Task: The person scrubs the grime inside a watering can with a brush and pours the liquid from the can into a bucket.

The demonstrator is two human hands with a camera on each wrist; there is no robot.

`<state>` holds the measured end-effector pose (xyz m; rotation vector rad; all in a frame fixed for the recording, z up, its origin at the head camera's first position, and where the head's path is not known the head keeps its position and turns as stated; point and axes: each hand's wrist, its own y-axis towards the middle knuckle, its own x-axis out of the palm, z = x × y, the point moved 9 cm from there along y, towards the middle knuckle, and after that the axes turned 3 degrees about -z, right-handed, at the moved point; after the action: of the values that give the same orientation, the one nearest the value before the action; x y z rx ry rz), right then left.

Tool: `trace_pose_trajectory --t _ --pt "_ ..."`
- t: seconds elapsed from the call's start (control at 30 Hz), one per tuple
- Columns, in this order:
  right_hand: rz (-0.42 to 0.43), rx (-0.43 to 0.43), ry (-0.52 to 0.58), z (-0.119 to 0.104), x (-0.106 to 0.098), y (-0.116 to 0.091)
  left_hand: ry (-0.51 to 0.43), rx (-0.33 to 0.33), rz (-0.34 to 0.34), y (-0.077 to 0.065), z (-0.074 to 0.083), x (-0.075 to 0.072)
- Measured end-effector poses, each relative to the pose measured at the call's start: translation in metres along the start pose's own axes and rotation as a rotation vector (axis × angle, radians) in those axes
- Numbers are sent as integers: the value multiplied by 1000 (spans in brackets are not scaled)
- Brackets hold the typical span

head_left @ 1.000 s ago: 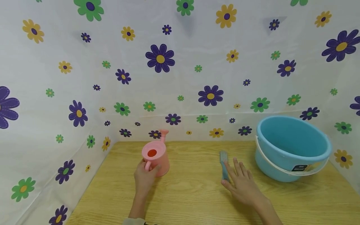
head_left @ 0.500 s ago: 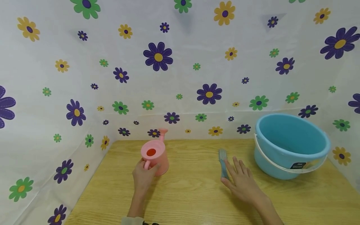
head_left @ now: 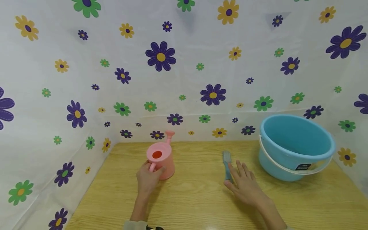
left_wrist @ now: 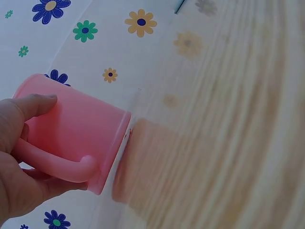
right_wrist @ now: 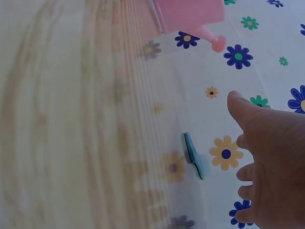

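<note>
My left hand grips a pink watering can at its handle side. The can stands upright on the table, its spout pointing away, with red showing through the top opening. In the left wrist view the thumb lies on the can's wall beside the handle. My right hand, fingers spread and fairly straight, hovers beside a small blue brush with a pale grey head. The right wrist view shows that brush lying apart from the hand.
A light blue bucket with a white handle stands at the right, beyond my right hand. The wooden table ends at a white sheet printed with flowers, which hangs behind and along the sides.
The watering can has shifted slightly to the right in my left hand's grip. My right hand stays beside the brush. The whole head view has drifted a little.
</note>
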<state>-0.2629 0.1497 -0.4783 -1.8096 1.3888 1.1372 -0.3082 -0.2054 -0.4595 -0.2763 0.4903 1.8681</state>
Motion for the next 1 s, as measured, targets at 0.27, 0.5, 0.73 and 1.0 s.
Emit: trace_pose_trajectory --t 0.27,0.5,0.73,1.0 --pt "20 -10 -24 -3 -4 2 -63 -36 -70 -3 9 2" --pt "44 21 -63 -3 -8 6 -81 52 -54 -4 29 -5" --pt "90 71 -58 -1 -8 13 -118 80 -48 -11 45 -12" --pt "151 182 -66 9 -9 21 -123 120 -41 -13 52 -14"
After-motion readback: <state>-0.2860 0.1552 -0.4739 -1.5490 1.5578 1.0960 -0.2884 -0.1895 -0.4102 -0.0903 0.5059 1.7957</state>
